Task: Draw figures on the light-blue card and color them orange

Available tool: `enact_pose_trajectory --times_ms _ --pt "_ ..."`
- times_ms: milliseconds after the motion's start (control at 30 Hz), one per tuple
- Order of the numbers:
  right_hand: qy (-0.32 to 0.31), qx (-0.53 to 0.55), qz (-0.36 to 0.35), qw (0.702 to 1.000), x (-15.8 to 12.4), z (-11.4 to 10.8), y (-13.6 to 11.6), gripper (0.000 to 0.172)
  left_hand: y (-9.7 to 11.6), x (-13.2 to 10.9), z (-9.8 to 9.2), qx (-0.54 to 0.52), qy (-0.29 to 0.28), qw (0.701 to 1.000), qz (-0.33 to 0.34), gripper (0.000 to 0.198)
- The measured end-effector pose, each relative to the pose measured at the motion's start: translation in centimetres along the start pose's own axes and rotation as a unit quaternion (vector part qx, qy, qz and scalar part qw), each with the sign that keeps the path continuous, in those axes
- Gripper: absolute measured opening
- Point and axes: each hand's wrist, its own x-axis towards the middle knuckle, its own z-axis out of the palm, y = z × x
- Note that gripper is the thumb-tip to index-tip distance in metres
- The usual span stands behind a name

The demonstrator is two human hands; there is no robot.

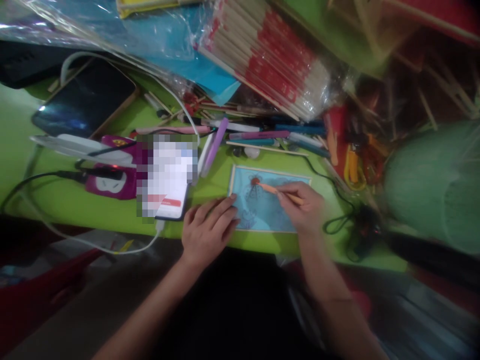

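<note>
A small blue picture [270,215] with a thin pale frame lies on the green table, with dark line drawings on it. One drawn shape near its top left has a red-orange patch [255,181]. My right hand [303,205] is closed on an orange pen [268,188], whose tip points at that patch. The heel of this hand covers the picture's lower right part. My left hand [210,225] rests flat at the picture's left edge, fingers spread a little, holding nothing.
Left of the picture stand a lit phone [174,190] on a white cable and a purple power strip [112,182]. Pens [258,135] and bundled wooden sticks [270,55] lie behind. A green round object [435,185] is at the right.
</note>
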Motion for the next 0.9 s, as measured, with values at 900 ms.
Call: enact_pose_trajectory --times_ms 900 --pt "-0.028 -0.036 -0.026 0.999 0.26 0.09 -0.27 0.008 -0.04 0.09 -0.08 -0.006 0.004 1.000 0.002 0.012"
